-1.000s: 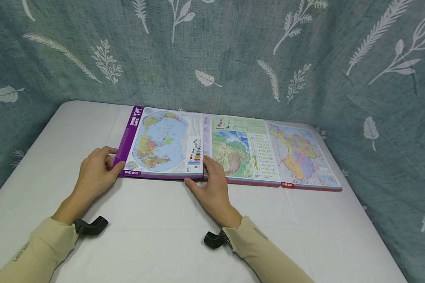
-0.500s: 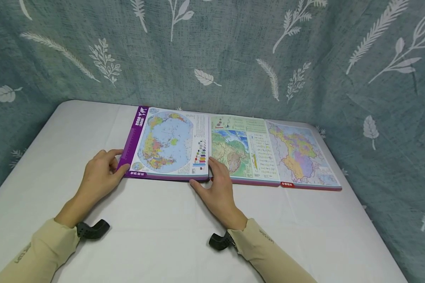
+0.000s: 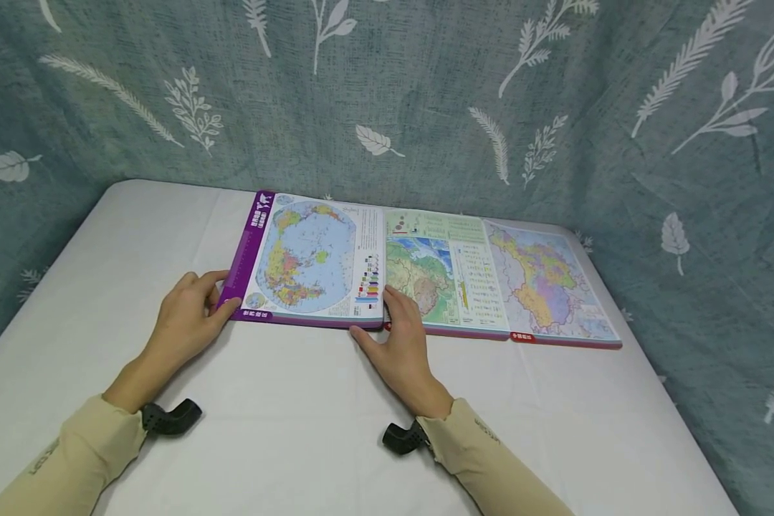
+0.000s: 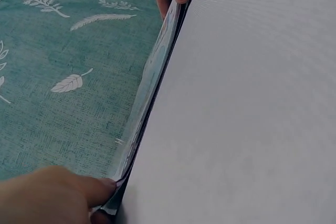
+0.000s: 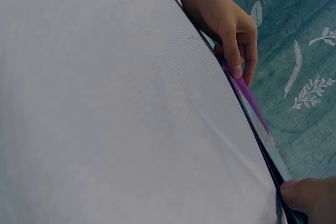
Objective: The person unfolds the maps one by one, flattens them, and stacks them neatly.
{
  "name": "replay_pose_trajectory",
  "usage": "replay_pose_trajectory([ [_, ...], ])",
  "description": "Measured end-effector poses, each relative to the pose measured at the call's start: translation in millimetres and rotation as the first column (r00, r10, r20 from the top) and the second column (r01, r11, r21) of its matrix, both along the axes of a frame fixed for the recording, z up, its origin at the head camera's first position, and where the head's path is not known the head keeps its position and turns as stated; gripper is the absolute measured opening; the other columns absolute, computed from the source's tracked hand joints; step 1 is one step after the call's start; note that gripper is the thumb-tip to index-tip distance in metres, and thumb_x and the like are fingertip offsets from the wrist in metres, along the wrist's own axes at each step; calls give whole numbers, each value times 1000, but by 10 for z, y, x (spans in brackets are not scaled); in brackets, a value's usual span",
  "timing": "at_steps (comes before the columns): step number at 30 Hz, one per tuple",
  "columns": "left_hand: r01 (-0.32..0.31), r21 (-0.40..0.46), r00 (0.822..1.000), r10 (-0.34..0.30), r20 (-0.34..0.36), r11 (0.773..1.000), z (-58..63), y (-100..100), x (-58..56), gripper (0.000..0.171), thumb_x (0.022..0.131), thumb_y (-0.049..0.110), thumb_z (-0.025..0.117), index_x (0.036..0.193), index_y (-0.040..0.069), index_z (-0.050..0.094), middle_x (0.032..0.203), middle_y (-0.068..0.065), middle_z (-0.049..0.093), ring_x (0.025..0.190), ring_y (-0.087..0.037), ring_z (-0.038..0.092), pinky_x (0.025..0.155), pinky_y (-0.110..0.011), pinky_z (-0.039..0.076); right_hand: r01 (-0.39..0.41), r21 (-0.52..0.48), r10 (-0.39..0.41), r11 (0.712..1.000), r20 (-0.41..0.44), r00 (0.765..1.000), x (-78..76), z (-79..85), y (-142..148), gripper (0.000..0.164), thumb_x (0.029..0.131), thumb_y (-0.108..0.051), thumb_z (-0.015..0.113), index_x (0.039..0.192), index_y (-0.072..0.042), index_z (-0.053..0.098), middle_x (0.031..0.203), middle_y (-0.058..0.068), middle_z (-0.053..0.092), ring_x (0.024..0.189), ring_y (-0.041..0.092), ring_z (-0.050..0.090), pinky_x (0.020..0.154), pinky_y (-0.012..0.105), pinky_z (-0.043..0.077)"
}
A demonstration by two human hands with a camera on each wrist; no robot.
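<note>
A world map [image 3: 306, 258] with a purple left border lies at the table's back, left of centre. My left hand [image 3: 187, 315] grips its lower left edge, thumb on top and fingers along the side. At the lower right corner, my right hand [image 3: 400, 351] holds the map, thumb against the front edge and fingers by the right edge. Close on its right lies a green-and-blue relief map [image 3: 477, 279], then a colourful regional map [image 3: 548, 279] with a red tab. In the right wrist view the purple border [image 5: 252, 100] shows beneath my left fingertips.
White cloth covers the table [image 3: 284, 430], its back edge just behind the maps. A blue-green curtain [image 3: 413, 86] with white leaf prints hangs behind and at both sides. Black wrist devices [image 3: 170, 417] sit at both cuffs.
Both hands have slid the purple-bordered world map a little to the right. A lavender strip at the relief map's left side is now covered. The other two maps have stayed put.
</note>
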State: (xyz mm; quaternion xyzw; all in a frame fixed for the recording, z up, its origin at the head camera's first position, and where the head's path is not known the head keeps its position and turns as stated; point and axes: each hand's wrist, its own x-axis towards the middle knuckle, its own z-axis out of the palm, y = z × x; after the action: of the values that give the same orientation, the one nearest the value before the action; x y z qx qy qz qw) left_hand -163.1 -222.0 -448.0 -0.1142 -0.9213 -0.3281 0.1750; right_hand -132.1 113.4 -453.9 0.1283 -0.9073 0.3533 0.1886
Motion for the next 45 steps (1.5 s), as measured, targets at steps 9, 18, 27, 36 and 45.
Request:
replay_pose_trajectory([
  [9, -6, 9, 1000, 6, 21, 1000, 15, -61, -13, 44, 91, 7, 80, 129, -10, 65, 72, -8, 52, 69, -22, 42, 67, -37, 30, 28, -85, -27, 996, 17, 999, -45, 8, -60, 75, 87, -35, 88, 146, -3, 56, 141, 14, 58, 125, 30, 54, 104, 45, 46],
  [18, -1, 30, 999, 0, 45, 1000, -38, -25, -18, 43, 93, 8, 79, 129, -9, 65, 72, -7, 52, 69, -22, 43, 67, -36, 29, 8, -163, 3, 987, 63, 998, -30, 7, -12, 55, 97, -14, 77, 146, 0, 55, 81, 5, 65, 63, 11, 55, 65, 26, 44],
  [27, 6, 27, 999, -7, 43, 1000, -49, -33, -33, 43, 93, 10, 79, 129, -9, 66, 72, -6, 52, 69, -21, 42, 66, -36, 29, -10, -232, 30, 973, 82, 996, -24, 33, 13, 49, 101, -10, 71, 147, -3, 55, 83, 2, 73, 68, 12, 63, 63, 22, 46],
  [36, 25, 27, 999, -26, 47, 999, -35, -17, -57, 43, 93, 8, 78, 130, -10, 65, 71, -6, 53, 68, -21, 43, 67, -36, 30, 28, -270, 9, 962, 134, 991, -23, 12, 54, 48, 103, -13, 70, 148, -7, 56, 86, 0, 76, 68, 12, 63, 64, 22, 45],
  [45, 25, 31, 998, -27, 59, 999, -12, -18, -54, 44, 94, 12, 79, 131, -10, 65, 72, -6, 54, 66, -19, 44, 66, -35, 31, 65, -322, -27, 945, 123, 992, -49, 3, 140, 44, 104, -16, 68, 147, -10, 59, 87, 0, 75, 67, 14, 58, 65, 23, 43],
])
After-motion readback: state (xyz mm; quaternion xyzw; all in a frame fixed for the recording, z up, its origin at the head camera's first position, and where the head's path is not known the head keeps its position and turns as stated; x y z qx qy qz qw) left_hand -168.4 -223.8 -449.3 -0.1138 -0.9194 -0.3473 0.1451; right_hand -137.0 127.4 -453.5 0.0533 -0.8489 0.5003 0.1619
